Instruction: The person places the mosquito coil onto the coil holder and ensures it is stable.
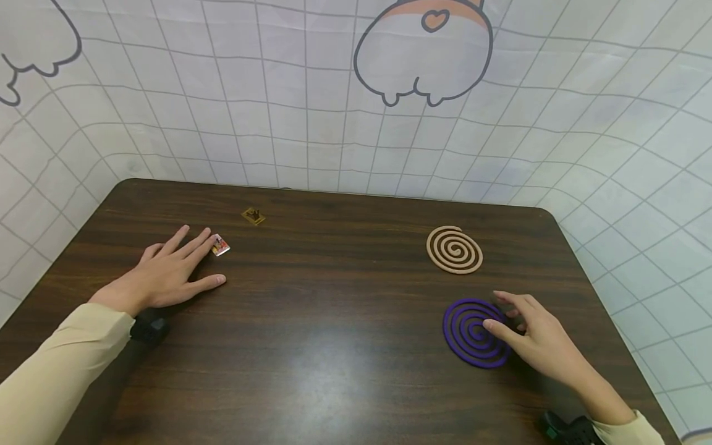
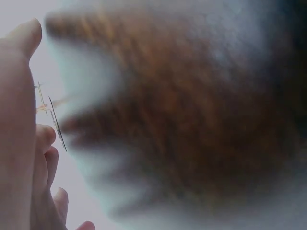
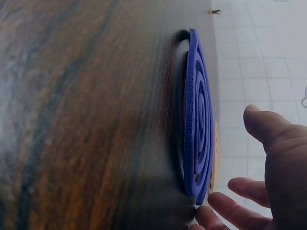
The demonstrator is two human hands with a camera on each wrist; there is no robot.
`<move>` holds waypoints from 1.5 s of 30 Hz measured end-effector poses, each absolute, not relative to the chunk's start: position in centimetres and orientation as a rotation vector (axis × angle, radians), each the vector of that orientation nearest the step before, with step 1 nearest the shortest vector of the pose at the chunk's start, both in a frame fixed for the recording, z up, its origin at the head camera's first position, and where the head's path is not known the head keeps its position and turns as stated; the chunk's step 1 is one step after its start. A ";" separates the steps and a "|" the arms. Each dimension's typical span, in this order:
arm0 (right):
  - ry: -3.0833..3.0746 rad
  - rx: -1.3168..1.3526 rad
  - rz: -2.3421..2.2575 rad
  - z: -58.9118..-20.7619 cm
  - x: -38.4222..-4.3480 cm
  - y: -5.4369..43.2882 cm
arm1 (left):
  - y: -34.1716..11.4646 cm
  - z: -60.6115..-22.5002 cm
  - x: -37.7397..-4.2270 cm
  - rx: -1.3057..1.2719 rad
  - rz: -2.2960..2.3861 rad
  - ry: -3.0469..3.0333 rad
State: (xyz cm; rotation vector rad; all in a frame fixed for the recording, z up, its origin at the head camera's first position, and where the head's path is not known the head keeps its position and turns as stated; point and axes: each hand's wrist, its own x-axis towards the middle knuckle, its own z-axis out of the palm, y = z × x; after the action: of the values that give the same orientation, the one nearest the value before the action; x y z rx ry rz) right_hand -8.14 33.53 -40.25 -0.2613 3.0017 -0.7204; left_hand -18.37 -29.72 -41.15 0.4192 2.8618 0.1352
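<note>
My left hand [image 1: 164,269] is spread with straight fingers over the left of the table. Its fingertips are at a small colourful card-like piece [image 1: 220,245]; whether they touch it I cannot tell. A purple mosquito coil [image 1: 473,334] lies flat on the right side, seen edge-on in the right wrist view [image 3: 190,120]. Over its right edge hovers my right hand [image 1: 536,337], thumb and fingers apart and loosely bent, gripping nothing. Behind the purple coil lies a tan mosquito coil [image 1: 455,250]. The left wrist view is mostly blurred, with the left hand [image 2: 19,124] along its edge.
A small gold, dark-patterned piece [image 1: 253,216] sits near the back edge, behind the colourful piece. The dark wooden table [image 1: 334,272] has rounded far corners. White grid-patterned cloth [image 1: 311,111] with cartoon drawings hangs behind and beside it.
</note>
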 end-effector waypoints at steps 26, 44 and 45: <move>3.028 -0.291 -0.653 -40.6 -8.4 33.2 | -29.0 -41.0 -17.1 0.395 0.157 2.870; 2.972 -0.225 -0.653 -40.0 -9.0 32.8 | -27.8 -41.6 -16.2 0.271 0.307 2.826; 2.975 -0.224 -0.658 -40.0 -9.0 32.8 | -27.7 -41.5 -16.2 0.267 0.310 2.827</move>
State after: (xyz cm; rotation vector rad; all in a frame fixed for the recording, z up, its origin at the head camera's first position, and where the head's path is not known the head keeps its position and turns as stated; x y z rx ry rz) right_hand -9.00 32.77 -39.98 -0.2241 2.9752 -0.6584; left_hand -16.17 -27.75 -41.53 0.2670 2.8271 0.3103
